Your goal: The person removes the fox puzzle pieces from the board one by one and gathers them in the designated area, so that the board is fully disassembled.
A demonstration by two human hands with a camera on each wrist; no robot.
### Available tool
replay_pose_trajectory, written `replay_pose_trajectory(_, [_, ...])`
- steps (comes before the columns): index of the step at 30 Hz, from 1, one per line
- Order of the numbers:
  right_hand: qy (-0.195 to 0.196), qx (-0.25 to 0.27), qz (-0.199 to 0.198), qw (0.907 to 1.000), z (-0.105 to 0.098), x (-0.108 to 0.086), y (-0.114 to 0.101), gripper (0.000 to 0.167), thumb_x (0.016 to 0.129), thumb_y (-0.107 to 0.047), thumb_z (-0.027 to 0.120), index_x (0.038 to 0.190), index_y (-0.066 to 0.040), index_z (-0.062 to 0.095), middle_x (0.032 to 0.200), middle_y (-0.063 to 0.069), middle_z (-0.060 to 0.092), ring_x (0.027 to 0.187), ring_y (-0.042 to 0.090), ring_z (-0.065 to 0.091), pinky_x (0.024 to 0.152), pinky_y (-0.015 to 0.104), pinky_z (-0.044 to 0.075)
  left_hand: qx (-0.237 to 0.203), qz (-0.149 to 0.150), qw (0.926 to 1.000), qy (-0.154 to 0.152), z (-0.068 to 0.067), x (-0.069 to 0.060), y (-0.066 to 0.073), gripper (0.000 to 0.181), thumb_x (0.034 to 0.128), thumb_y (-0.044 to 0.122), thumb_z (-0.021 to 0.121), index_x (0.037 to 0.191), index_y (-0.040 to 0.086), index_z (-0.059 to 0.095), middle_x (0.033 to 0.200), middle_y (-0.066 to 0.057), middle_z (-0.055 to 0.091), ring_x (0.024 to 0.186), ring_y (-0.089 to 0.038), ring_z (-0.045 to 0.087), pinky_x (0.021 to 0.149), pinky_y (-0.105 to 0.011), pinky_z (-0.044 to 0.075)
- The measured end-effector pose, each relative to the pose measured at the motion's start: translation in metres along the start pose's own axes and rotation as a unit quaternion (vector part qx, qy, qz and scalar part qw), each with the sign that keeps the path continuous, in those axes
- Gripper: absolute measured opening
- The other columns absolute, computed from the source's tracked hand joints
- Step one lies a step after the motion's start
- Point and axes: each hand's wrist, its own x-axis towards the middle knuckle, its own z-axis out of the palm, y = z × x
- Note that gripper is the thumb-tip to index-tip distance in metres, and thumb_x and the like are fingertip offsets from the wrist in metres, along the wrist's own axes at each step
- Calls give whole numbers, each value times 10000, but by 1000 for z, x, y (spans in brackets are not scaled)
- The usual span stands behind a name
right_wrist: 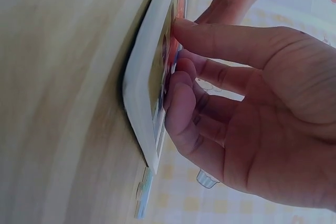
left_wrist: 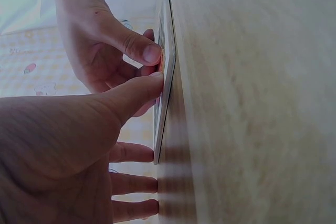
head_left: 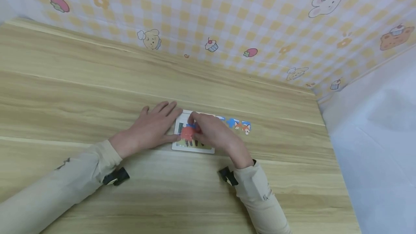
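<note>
A white-framed jigsaw puzzle board [head_left: 193, 150] lies flat on the wooden table, with a red figure and dark legs in its picture. My left hand [head_left: 151, 127] rests at the board's left side, fingers spread and straight; its thumb touches the picture's left part. The right hand [head_left: 214, 131] is over the board with bent fingers. Between its thumb and fingertips it pinches a red-and-blue puzzle piece [head_left: 188, 131], low against the board. In the right wrist view, the right hand [right_wrist: 236, 98] hides much of that piece. The board's right part lies under the right hand.
Several loose puzzle pieces [head_left: 246, 125] with blue sky and orange fox ears lie right of the board. Behind the table [head_left: 97, 82] hangs a yellow checked cloth [head_left: 195, 17] with cartoon prints. The table's right edge borders a pale sheet [head_left: 373, 147].
</note>
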Motion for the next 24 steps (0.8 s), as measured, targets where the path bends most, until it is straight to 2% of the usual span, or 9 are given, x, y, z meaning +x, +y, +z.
replay_pose_trajectory(10, [-72, 120, -65, 9999, 0, 0, 1, 309, 858, -77, 656, 1143, -127, 545, 760, -8, 541, 659, 131, 498, 594, 233, 420, 55, -19, 10000, -9, 0, 0, 0, 735, 839, 395, 670, 1408, 35, 377, 1473, -223, 267, 1340, -397, 211, 930, -722, 198])
replay_pose_trajectory(24, [-98, 198, -13, 9998, -1, 1, 0, 298, 858, -67, 653, 1126, -134, 540, 751, -3, 540, 640, 130, 497, 576, 229, 412, 23, -1, 10000, -15, -2, -1, 1, 729, 842, 387, 669, 1408, 32, 377, 1474, -225, 263, 1342, -402, 203, 936, -721, 188])
